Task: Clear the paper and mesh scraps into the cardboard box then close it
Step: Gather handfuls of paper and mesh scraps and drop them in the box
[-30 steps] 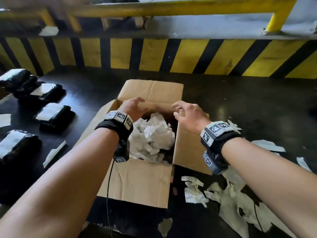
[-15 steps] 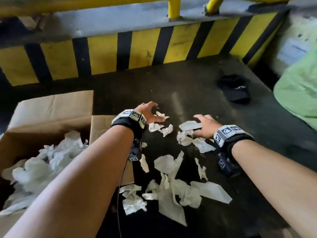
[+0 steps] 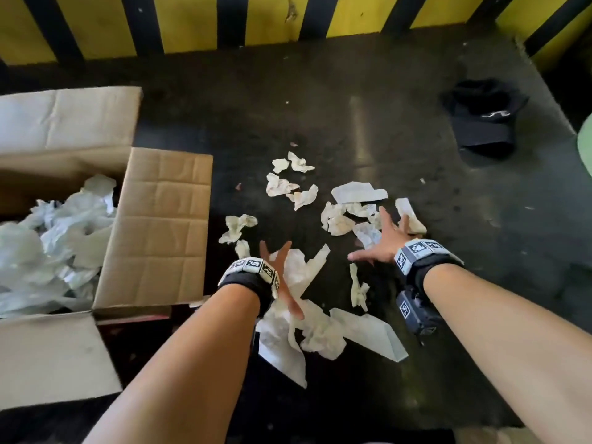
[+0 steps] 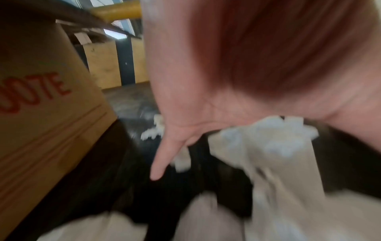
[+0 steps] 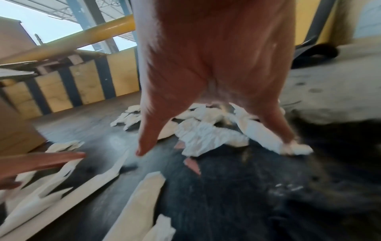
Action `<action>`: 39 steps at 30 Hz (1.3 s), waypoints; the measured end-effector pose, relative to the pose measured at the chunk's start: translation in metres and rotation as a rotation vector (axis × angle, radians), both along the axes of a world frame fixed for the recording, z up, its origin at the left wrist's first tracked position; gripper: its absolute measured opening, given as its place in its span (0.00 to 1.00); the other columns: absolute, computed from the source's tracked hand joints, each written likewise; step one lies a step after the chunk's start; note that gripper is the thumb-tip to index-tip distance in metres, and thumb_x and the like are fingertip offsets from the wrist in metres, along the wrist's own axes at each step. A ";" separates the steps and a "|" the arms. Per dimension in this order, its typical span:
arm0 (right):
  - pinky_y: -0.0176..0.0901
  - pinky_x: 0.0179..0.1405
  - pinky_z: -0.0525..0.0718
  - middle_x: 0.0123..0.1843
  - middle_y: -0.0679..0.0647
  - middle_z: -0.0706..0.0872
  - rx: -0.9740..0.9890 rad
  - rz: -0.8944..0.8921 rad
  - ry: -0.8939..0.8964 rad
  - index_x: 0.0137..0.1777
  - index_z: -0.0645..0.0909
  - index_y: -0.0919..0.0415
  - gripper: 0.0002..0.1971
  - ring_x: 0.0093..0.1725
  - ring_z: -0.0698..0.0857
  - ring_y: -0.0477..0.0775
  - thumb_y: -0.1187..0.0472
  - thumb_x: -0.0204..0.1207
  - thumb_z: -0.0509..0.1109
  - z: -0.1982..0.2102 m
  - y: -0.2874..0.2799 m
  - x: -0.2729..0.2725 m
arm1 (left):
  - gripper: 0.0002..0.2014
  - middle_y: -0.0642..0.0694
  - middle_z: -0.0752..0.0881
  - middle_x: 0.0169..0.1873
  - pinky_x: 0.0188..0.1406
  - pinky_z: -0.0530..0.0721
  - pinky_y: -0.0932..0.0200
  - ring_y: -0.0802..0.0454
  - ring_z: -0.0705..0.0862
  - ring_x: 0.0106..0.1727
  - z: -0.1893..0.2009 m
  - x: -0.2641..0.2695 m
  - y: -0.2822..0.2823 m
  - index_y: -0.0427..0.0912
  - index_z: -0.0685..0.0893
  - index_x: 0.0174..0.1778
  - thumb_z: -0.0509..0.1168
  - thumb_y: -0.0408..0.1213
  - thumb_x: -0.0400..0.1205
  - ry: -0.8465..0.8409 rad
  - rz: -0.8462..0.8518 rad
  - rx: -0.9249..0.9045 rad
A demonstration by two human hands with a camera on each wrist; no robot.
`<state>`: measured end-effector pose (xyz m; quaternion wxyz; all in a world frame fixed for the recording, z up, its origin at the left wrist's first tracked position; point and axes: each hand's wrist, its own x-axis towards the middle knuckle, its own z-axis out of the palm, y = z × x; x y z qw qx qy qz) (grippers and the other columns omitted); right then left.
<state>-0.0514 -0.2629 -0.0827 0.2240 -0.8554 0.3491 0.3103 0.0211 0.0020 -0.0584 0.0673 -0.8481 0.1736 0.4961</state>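
The open cardboard box (image 3: pixel 160 225) stands at the left, its flaps spread out, with a heap of white scraps (image 3: pixel 54 238) inside. White paper scraps (image 3: pixel 339 216) lie scattered over the dark floor to its right. My left hand (image 3: pixel 282 267) hovers with fingers spread over the near pile of scraps (image 3: pixel 307 328), holding nothing. My right hand (image 3: pixel 384 241) is splayed out over the far scraps, its fingertips touching a crumpled piece (image 5: pixel 208 135). The left wrist view is blurred; it shows spread fingers (image 4: pixel 163 159) above a scrap (image 4: pixel 268 146) and the box side (image 4: pixel 41 114).
A black cap (image 3: pixel 483 116) lies on the floor at the far right. A yellow-and-black striped barrier (image 3: pixel 256 20) runs along the back. A green object (image 3: pixel 586 145) shows at the right edge.
Both hands left the box and swung right to the scattered scraps, then drew nearer. Their fingers are now spread wide above the paper. My view turned right and down with them.
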 end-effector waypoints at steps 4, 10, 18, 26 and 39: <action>0.74 0.81 0.57 0.87 0.59 0.29 0.055 0.059 -0.168 0.85 0.32 0.38 0.74 0.87 0.42 0.65 0.28 0.49 0.83 -0.011 0.013 0.022 | 0.81 0.46 0.18 0.79 0.69 0.56 0.11 0.22 0.21 0.76 -0.018 -0.023 0.015 0.79 0.20 0.70 0.80 0.71 0.37 -0.110 -0.004 -0.101; 0.69 0.76 0.66 0.85 0.57 0.59 -0.120 0.210 -0.323 0.83 0.50 0.38 0.54 0.82 0.63 0.69 0.26 0.60 0.73 0.001 0.039 0.050 | 0.76 0.50 0.27 0.83 0.73 0.67 0.23 0.32 0.43 0.86 -0.006 -0.014 0.020 0.79 0.29 0.75 0.83 0.66 0.45 -0.224 0.132 -0.298; 0.85 0.74 0.44 0.86 0.54 0.28 -0.181 0.340 -0.285 0.84 0.40 0.34 0.68 0.82 0.32 0.80 0.22 0.48 0.78 0.002 0.039 0.090 | 0.80 0.49 0.20 0.80 0.73 0.44 0.14 0.29 0.24 0.80 -0.010 -0.042 0.061 0.76 0.23 0.74 0.80 0.73 0.41 -0.216 -0.039 -0.242; 0.73 0.80 0.57 0.85 0.52 0.54 -0.078 0.400 -0.308 0.80 0.56 0.32 0.49 0.84 0.54 0.69 0.29 0.61 0.75 -0.029 0.025 0.082 | 0.73 0.45 0.21 0.81 0.74 0.40 0.16 0.26 0.23 0.79 -0.044 -0.064 0.067 0.73 0.28 0.79 0.76 0.76 0.50 -0.347 -0.104 -0.320; 0.80 0.75 0.58 0.86 0.50 0.52 -0.061 0.502 -0.411 0.79 0.58 0.35 0.48 0.83 0.54 0.72 0.26 0.57 0.69 -0.009 0.054 0.025 | 0.66 0.47 0.21 0.81 0.74 0.45 0.15 0.29 0.23 0.80 -0.056 -0.029 0.043 0.70 0.28 0.80 0.76 0.69 0.63 -0.407 -0.024 -0.379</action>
